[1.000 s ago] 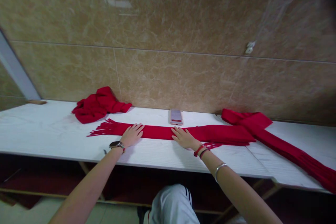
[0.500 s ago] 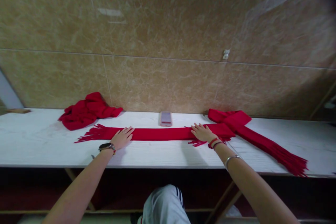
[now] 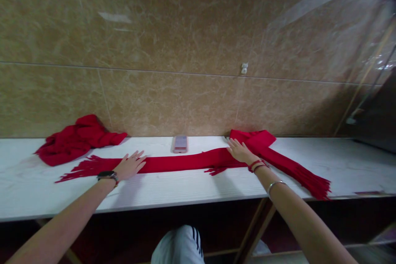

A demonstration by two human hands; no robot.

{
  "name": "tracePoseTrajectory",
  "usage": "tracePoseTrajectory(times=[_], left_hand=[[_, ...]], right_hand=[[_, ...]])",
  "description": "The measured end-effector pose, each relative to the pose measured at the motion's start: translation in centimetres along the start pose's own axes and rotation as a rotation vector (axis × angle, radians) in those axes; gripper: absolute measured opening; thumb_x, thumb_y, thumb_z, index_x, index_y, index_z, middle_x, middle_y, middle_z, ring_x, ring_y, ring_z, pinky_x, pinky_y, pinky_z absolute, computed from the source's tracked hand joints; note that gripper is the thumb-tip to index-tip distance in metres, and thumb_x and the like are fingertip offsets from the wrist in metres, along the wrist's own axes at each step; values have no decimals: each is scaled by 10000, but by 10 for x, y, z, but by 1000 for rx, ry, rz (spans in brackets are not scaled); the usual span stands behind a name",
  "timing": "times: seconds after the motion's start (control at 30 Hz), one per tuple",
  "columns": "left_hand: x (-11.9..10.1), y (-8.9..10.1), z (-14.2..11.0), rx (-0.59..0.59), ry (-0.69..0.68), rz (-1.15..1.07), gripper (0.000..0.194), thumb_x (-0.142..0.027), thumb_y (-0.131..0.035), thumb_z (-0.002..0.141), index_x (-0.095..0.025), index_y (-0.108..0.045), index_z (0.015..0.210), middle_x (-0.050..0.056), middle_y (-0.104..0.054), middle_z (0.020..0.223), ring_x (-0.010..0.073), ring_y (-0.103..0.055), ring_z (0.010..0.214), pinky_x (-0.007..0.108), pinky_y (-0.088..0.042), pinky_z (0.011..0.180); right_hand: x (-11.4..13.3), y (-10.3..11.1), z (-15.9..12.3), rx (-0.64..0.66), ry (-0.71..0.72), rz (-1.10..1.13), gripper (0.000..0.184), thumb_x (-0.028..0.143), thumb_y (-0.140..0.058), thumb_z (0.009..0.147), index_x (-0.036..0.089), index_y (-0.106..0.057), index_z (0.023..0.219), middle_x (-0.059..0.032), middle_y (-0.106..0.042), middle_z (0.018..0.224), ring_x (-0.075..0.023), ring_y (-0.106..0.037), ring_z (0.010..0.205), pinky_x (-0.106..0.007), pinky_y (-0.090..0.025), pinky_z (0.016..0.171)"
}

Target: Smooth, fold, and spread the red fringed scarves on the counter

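A red fringed scarf (image 3: 176, 163) lies stretched out flat along the white tabletop, with more fringe peeking from under its right part. My left hand (image 3: 130, 166) rests on it near the left fringe, fingers spread. Farther right, my right hand (image 3: 241, 152) lies flat on the same strip, fingers extended, beside a second piece of red scarf (image 3: 287, 164) whose fringed end points to the front right. Whether the two pieces join under my right hand I cannot tell. A crumpled red cloth (image 3: 74, 140) sits at the back left.
A phone (image 3: 180, 144) lies near the wall, behind the scarf. The white table (image 3: 173, 194) runs along a tan marbled tile wall (image 3: 148, 103) with a small white fitting (image 3: 244, 68). Dark shelf space opens below. A dark object (image 3: 377, 115) stands at the far right.
My right hand has slid to the right along the scarf, toward the other red piece. My left hand stays near the left fringe. The view has turned to the right.
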State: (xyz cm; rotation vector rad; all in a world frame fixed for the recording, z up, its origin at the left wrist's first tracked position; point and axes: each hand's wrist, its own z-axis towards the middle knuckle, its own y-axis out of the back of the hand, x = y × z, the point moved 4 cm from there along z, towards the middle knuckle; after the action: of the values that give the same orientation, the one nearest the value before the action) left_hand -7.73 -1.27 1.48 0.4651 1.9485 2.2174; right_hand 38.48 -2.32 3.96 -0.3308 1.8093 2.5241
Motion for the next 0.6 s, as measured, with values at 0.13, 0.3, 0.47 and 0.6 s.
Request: tracePoseTrajectory(times=[0.13,0.3,0.47,0.6], left_hand=[[-79,11,25,-114,-192,-119,477,-414,-255,911,-235,-348,1343,53,-262,1442,225,-204,1325,460,-228,1031],[-134,-10,41,-125,-281,-160,455,-398,-240,924,-238,-372,1329,55,-321,1416,199,-271,1300,409,-252,1027],[-130,-17,39,-90,-284,-144,447,-378,-256,920,-258,-353,1340,35,-329,1413,213,-276,1297,421,-249,1022],[-130,-12,39,-75,-288,-141,438,-349,-275,915,-258,-362,1335,47,-316,1418,228,-282,1294,441,-254,1010]], right_hand=[[105,21,19,-70,311,115,500,367,-242,916,136,-315,1353,-123,-290,1427,-272,-209,1313,-515,-241,1013],[155,10,12,-44,413,123,448,361,-280,910,181,-396,1304,-101,-384,1378,-263,-274,1284,-537,-225,1014],[82,-16,-3,12,275,72,438,300,-251,916,200,-376,1323,-101,-390,1375,-246,-283,1285,-530,-251,997],[14,-31,-12,81,166,30,454,256,-222,910,214,-337,1348,-103,-319,1416,-264,-294,1279,-547,-309,950]])
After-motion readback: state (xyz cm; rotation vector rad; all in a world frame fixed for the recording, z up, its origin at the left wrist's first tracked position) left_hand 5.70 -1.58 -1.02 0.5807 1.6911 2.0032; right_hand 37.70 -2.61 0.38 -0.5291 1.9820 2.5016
